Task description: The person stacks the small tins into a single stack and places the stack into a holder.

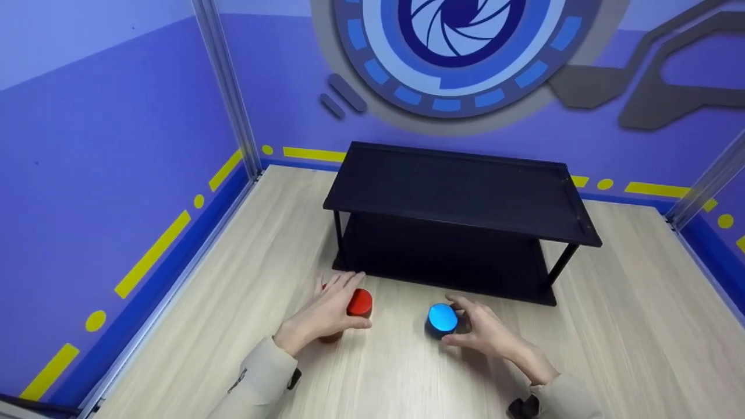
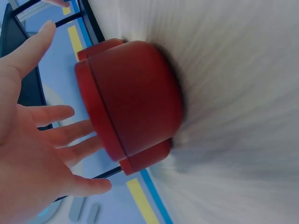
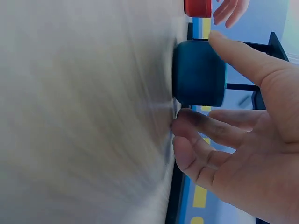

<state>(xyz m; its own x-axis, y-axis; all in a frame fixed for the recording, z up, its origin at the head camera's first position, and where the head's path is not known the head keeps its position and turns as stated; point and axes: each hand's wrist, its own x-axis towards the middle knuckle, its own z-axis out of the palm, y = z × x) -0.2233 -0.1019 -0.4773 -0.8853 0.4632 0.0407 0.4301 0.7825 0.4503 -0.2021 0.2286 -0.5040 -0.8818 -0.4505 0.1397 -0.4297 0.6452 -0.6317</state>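
Several red round containers [image 2: 135,98] stand grouped on the table, one in front and two partly hidden behind it in the left wrist view. My left hand [image 1: 326,311] hovers over them with fingers and thumb spread; in the head view one red lid [image 1: 361,302] shows between thumb and fingers. To the right, a blue cylindrical container [image 1: 442,318] with a shiny top stands upright. Around its right side curves my right hand [image 1: 486,329], thumb at the near side and fingertips at the far side. In the right wrist view the thumb tip overlaps the blue container's edge, the fingers loosely bent.
A black two-tier shelf [image 1: 460,189] stands behind the containers, its lower board [image 1: 442,256] close beyond both hands. Blue-purple printed panels [image 1: 134,174] wall the wooden table [image 1: 396,372] at the left and back, with metal posts at the corners.
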